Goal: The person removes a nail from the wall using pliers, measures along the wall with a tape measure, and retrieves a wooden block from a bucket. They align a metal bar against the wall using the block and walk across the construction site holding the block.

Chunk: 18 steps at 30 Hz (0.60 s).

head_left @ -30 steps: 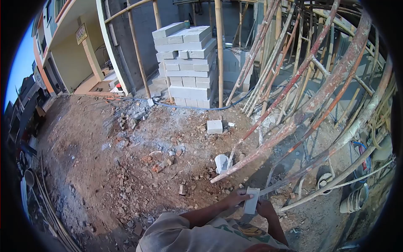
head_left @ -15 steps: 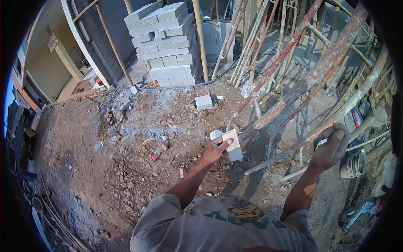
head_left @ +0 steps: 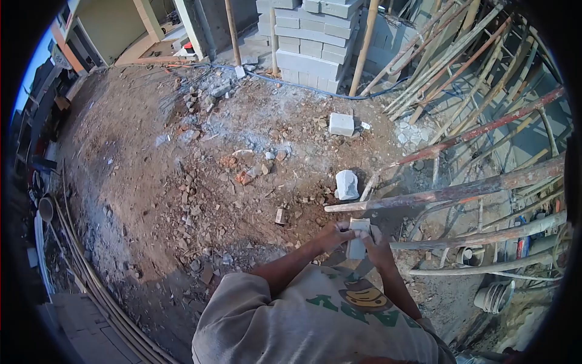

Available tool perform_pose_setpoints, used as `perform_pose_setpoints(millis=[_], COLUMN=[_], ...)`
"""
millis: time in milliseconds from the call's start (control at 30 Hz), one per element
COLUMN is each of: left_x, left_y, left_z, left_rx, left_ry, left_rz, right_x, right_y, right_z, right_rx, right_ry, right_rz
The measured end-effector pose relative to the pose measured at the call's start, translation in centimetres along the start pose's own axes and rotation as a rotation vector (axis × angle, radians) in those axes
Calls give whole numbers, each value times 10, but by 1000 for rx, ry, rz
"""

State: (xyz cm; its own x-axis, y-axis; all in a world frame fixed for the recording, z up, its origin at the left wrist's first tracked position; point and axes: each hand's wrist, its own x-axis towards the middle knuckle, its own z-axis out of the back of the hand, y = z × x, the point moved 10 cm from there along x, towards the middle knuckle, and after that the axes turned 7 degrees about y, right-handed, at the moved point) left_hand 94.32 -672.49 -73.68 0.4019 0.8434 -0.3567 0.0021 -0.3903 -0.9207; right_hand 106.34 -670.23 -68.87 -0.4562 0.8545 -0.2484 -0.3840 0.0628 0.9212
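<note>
A small pale rectangular piece (head_left: pixel 357 247) is held upright in front of my chest, lighter at its top end and greyer below. My left hand (head_left: pixel 335 235) grips its left side, with the thumb across its face. On the right side my right hand (head_left: pixel 377 246) has its fingers closed against the same piece. Just beyond the hands lies the tip of a paint-stained pole (head_left: pixel 345 207). A white lump of block (head_left: pixel 347 184) rests on the dirt above that tip.
Stacked grey blocks (head_left: pixel 309 45) rise at the top, behind a blue hose (head_left: pixel 291 84). A single block (head_left: pixel 341 124) lies on the rubble. Metal frames and poles (head_left: pixel 509 182) fill the right side, near stacked buckets (head_left: pixel 493 298). Long poles (head_left: pixel 91 279) curve along the left.
My right hand, raised and apart to the right half a second ago, has come back to the pale piece. The view has shifted, so the block stack sits higher and further right.
</note>
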Motion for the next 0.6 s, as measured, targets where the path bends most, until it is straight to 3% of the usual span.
perform_pose_setpoints(millis=[167, 233, 333, 433, 600], left_x=[-27, -36, -50, -62, -62], left_y=[12, 14, 9, 5, 19], left_z=[47, 69, 98, 122, 158], left_rx=[-137, -167, -248, -304, -416], left_ry=[-144, -211, -273, -297, -390], left_rz=[-35, -89, -167, -168, -154], right_x=[34, 42, 68, 81, 118], right_y=[-2, 35, 14, 24, 25], right_z=[-44, -61, -91, -121, -142], right_rx=[-26, -101, -112, -20, 302], right_ry=[156, 213, 328, 481, 509], right_rz=[-58, -61, 33, -37, -176])
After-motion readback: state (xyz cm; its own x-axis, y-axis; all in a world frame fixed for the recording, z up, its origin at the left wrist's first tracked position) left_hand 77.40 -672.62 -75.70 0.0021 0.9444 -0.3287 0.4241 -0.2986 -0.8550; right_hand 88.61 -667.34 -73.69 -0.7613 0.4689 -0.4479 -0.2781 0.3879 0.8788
